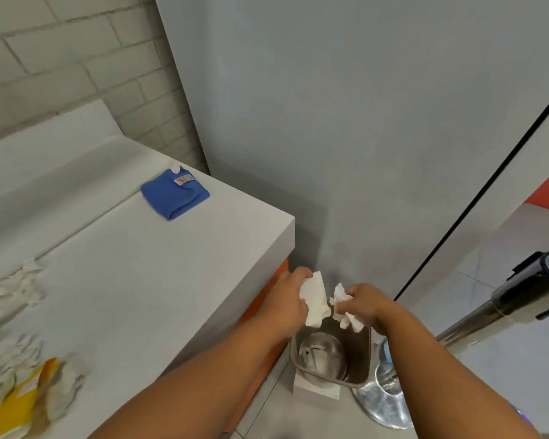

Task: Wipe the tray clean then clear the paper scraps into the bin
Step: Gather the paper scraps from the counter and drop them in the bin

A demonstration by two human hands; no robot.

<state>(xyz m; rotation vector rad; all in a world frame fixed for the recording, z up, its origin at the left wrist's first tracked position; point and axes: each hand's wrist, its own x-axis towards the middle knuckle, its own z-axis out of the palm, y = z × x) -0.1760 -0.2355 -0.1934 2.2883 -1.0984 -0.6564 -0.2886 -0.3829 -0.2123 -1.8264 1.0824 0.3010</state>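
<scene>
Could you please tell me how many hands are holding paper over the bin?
2: the left hand and right hand each grip white paper above the bin.

I see two crumpled white paper scraps over the open grey metal bin [330,380] on the floor beside the counter: the larger scrap [314,301] on the left, the smaller torn one [346,312] just beside it. More white paper scraps [10,296] lie strewn on the white counter's left part, some around a yellow packet [19,397].
</scene>
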